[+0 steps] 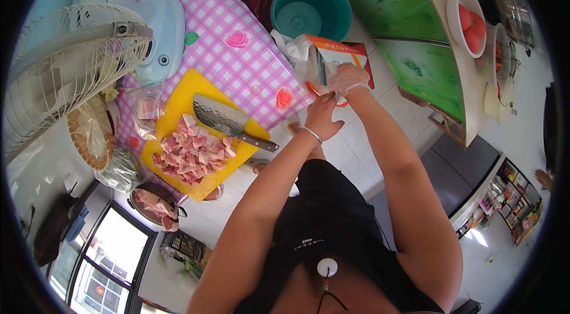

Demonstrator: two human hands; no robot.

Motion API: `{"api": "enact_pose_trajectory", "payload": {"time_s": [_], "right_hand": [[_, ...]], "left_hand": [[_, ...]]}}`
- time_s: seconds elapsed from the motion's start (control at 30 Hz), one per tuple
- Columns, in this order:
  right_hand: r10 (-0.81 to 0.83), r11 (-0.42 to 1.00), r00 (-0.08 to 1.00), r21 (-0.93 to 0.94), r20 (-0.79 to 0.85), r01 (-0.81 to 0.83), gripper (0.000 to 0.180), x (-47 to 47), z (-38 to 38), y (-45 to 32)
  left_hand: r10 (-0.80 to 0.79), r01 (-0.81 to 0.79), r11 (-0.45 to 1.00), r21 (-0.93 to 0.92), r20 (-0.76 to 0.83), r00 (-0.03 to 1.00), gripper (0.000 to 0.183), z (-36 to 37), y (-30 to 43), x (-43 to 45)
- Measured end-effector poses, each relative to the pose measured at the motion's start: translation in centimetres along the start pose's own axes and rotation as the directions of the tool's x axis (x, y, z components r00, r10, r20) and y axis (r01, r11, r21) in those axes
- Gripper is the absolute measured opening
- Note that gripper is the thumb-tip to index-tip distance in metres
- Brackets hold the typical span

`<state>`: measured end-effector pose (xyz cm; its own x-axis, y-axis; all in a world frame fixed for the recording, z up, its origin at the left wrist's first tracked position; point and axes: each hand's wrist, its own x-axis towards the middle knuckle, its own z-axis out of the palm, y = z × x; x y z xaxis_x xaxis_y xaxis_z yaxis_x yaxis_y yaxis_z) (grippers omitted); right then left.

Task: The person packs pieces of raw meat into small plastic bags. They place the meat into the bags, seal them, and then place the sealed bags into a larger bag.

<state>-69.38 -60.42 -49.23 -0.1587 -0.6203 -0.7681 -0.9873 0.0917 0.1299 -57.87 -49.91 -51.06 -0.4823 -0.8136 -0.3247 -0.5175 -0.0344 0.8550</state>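
My right hand (351, 78) wears a clear, thin plastic glove, its fingers partly hidden by glare and folds. My left hand (321, 119) is bare with a bangle at the wrist; its fingertips touch the glove's loose plastic, and its thumb points away. Whether they pinch it is unclear. Just beyond both hands sit an orange and white box (340, 52) and crumpled clear plastic (303, 53). To the left, a yellow cutting board (180, 91) carries a heap of cut raw meat (193, 149) and a cleaver (220, 114), its wooden handle over the board's edge.
A checked tablecloth (213, 11) covers the table. Around it stand a wire-caged fan (80, 69), a pale blue appliance (160, 37), bagged meat (149, 109) and a pot (153, 205) with large meat pieces. A teal bucket (340, 6) is beyond; tomatoes fill a white bowl (453, 15).
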Motion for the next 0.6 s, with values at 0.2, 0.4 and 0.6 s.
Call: {"api": "enact_pose_trajectory", "payload": {"time_s": [0.2, 0.4, 0.6], "right_hand": [[0.003, 0.989, 0.982, 0.148, -0.188, 0.025, 0.023, 1.2, 2.5, 3.2], [0.008, 0.968, 0.935, 0.235, -0.355, 0.081, 0.021, 0.2, 4.6, 5.8], [-0.087, 0.943, 0.875, 0.243, -0.476, 0.227, 0.017, 0.5, 6.1, 6.7]], "left_hand": [[-0.175, 0.138, 0.980, -0.143, -0.286, 0.942, 0.034, 0.1, -3.5, 1.4], [-0.168, 0.147, 0.985, -0.089, -0.317, 0.933, 0.015, -1.2, -4.4, 4.7], [-0.171, 0.187, 0.981, 0.040, -0.257, 0.951, 0.015, 1.7, -4.8, 10.2]]}}
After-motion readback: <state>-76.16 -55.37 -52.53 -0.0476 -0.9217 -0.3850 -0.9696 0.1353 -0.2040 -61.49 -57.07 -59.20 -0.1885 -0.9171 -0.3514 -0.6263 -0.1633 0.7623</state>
